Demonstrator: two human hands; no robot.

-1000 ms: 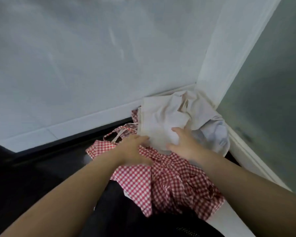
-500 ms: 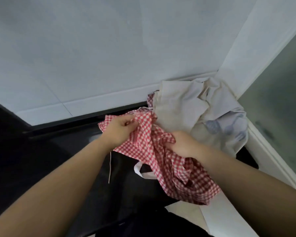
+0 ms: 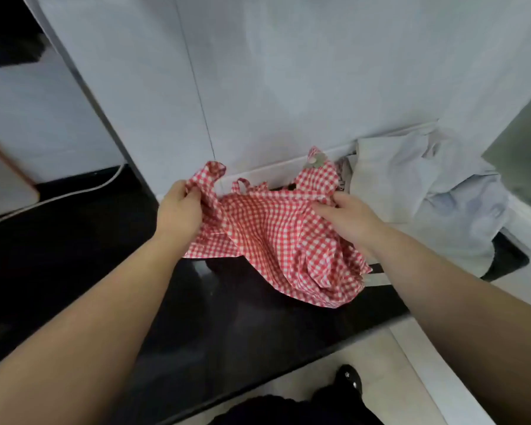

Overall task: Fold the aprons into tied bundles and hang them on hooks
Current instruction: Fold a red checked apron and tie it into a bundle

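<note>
**Red apron pulled out wide**

Both hands have moved apart since half a second ago, so the red checked apron [image 3: 273, 228] is now spread between them and no longer bunched up. My view has swung too, and I can see more of the black desk [image 3: 74, 256] at 9 o'clock.

The left hand [image 3: 180, 210] has its fingers curled tight. It pinches the top corner of the apron at the 9 o'clock side, and a bit of cloth sticks up above the fingers. The right hand [image 3: 347, 219] holds the top edge at the 3 o'clock side. Its fingertips are tucked into the cloth and its thumb lies on top.

The apron is lifted at the top. Its lower part hangs down in folds toward 5 o'clock and rests on the desk, close to the front edge. A little flower patch [image 3: 316, 159] shows on the raised bit at 1 o'clock.

A heap of pale aprons [image 3: 411, 191] lies on the desk at 3 o'clock, just beside the red one, pushed into the corner against the white wall [image 3: 288, 72].

A white cable [image 3: 74, 191] runs over the desk at 9 o'clock, well apart from the hands. At 6 o'clock I see the light floor [image 3: 380, 348] and a dark shoe [image 3: 348, 378].
</note>
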